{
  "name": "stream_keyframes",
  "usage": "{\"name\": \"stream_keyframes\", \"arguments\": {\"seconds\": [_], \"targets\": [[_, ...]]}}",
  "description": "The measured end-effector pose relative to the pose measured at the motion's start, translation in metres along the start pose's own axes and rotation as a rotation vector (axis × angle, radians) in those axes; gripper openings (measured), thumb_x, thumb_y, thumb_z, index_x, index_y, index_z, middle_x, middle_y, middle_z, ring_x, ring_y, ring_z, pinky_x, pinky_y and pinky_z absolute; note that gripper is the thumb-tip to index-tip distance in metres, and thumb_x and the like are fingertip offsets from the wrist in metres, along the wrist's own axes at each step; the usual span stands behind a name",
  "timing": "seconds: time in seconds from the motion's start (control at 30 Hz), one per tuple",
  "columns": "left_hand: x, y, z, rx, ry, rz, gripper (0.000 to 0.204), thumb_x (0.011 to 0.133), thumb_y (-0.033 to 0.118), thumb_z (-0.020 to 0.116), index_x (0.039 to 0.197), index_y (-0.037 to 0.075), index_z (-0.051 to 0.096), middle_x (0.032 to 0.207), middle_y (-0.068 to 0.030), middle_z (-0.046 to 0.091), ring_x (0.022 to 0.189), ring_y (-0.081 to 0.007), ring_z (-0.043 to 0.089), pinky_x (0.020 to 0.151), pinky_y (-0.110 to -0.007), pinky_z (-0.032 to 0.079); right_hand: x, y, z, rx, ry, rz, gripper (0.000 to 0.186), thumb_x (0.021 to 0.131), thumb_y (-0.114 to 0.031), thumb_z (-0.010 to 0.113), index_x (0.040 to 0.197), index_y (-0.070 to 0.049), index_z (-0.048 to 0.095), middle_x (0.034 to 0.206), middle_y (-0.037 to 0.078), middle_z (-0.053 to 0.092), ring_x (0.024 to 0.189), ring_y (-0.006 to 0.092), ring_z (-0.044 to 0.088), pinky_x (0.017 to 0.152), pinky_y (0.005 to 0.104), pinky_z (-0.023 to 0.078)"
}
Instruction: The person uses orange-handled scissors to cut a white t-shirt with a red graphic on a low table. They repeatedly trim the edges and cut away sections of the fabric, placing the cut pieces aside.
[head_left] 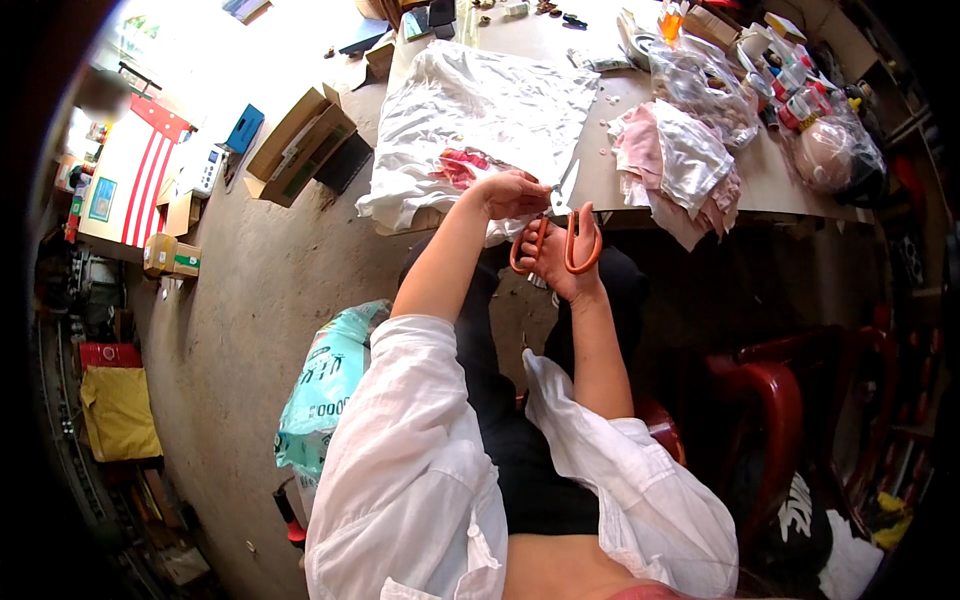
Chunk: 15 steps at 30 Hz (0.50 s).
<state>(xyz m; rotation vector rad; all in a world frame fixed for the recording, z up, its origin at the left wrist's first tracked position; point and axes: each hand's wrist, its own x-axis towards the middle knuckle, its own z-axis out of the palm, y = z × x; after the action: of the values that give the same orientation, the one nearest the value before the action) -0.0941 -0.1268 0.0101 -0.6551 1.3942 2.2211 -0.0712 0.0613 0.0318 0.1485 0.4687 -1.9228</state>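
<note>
My right hand (560,265) grips a pair of scissors (598,250) by its orange-red loop handles. The metal blades point up and away over the table's near edge. My left hand (515,193) is closed, its fingertips right beside the scissors' pivot; what they pinch, if anything, is too small to make out. Just beyond that hand, a white cloth (490,95) with a red patch lies spread and wrinkled over the table (600,140), its near edge hanging down by my left wrist.
Folded pink and white cloths (675,160) overhang the table edge at the right, near clear plastic bags (705,95) of goods. Left of the table stands an open cardboard box (300,145). A teal plastic package (330,385) is by my left side; a reddish wooden chair (770,400) stands right.
</note>
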Motion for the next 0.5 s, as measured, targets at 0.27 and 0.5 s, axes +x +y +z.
{"name": "stream_keyframes", "arguments": {"seconds": [0.27,0.5], "targets": [[-0.008,0.003,0.005,-0.095,0.000,0.009,0.010,0.092,0.010,0.055,0.089,0.001,0.054,0.091,-0.0090,0.062,0.093,-0.0198,0.063,0.083,-0.031,0.053,0.005,-0.011,-0.029,0.211,-0.105,0.070,0.077,0.071,-0.084,0.041,0.071,-0.007,0.043,0.058,-0.002,0.039,0.042,0.0069,0.038,0.039,0.0166,0.035],[0.015,-0.010,-0.024,-0.206,-0.022,-0.007,0.026,0.089,0.013,0.060,0.107,-0.001,0.050,0.105,-0.0131,0.059,0.095,-0.0268,0.062,0.088,-0.039,0.054,0.018,0.000,-0.039,-0.030,-0.013,0.042,0.066,0.080,-0.076,0.038,0.067,-0.012,0.041,0.051,-0.006,0.035,0.036,0.0047,0.031,0.033,0.0166,0.028]]}}
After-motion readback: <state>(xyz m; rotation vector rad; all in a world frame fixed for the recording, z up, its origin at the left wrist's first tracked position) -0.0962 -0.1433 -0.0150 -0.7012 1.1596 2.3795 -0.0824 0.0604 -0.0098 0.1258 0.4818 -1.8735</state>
